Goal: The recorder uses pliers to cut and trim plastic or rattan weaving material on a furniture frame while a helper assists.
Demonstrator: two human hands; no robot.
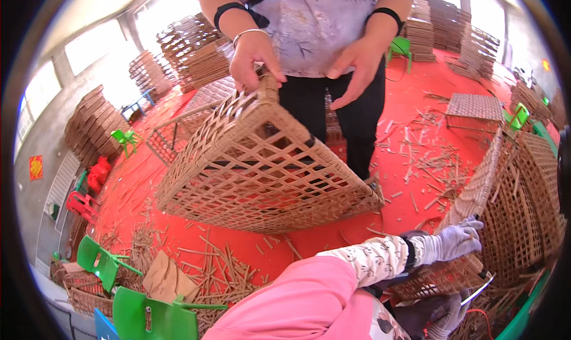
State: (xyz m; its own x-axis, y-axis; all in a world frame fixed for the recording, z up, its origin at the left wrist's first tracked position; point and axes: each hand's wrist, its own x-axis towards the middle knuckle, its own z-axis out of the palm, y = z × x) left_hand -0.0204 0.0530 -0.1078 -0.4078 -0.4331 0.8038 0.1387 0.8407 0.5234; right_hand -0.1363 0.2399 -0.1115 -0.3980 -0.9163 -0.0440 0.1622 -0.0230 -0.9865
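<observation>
My left hand (453,241), in a pale lavender glove, reaches to the right with its fingers bent together beside a large upright woven panel (517,209); what they hold, if anything, I cannot make out. Below it, a smaller woven rattan piece (437,279) lies tilted. My right hand (449,317), in a darker grey glove, sits under that piece at the lower edge, partly hidden. A thin shiny metal tool (477,289) juts from its fingers. Across from me a standing person grips a large woven rattan frame (262,173) by its upper corner with one hand; their other hand (357,66) is free.
Cut strips (220,268) litter the red floor covering (333,233). Green plastic chairs (156,313) stand at lower left, beside a piece of cardboard (169,276). Stacks of woven panels (95,126) line the walls. A low woven frame (474,108) rests at far right.
</observation>
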